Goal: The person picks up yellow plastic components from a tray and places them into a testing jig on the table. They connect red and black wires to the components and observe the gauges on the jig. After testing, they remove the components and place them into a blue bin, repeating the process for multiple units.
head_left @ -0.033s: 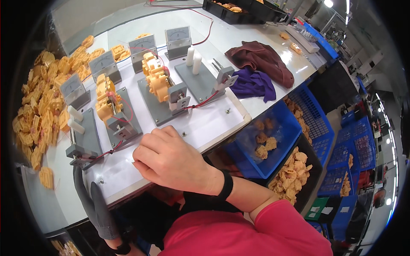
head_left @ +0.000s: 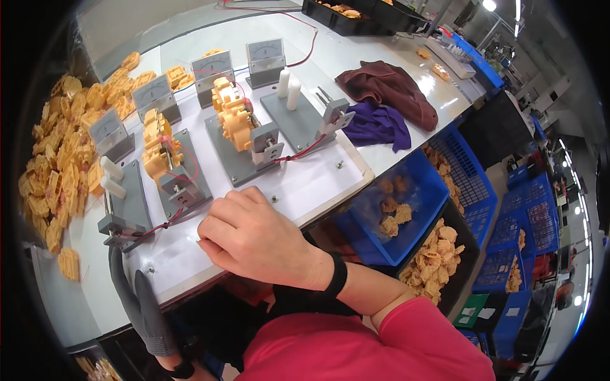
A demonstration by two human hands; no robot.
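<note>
My right hand (head_left: 257, 238), bare with a black band at the wrist, rests curled at the front edge of the white board (head_left: 302, 190). Its fingers are folded in and nothing shows in them. My left hand (head_left: 141, 301) wears a grey glove, with thumb and finger stretched apart beside the leftmost grey test fixture (head_left: 130, 203); it holds nothing visible. Yellow plastic gear-like parts sit on the two middle fixtures, one left (head_left: 155, 149) and one right (head_left: 234, 120). The rightmost fixture (head_left: 305, 114) and the leftmost bear only white posts.
Several panel meters (head_left: 265, 57) stand behind the fixtures, joined by thin wires. Yellow parts (head_left: 63, 159) are heaped at the left. A brown cloth (head_left: 387, 89) and purple cloth (head_left: 378, 126) lie right. Below the table edge are a blue bin (head_left: 406, 247) and a black bin (head_left: 467, 273).
</note>
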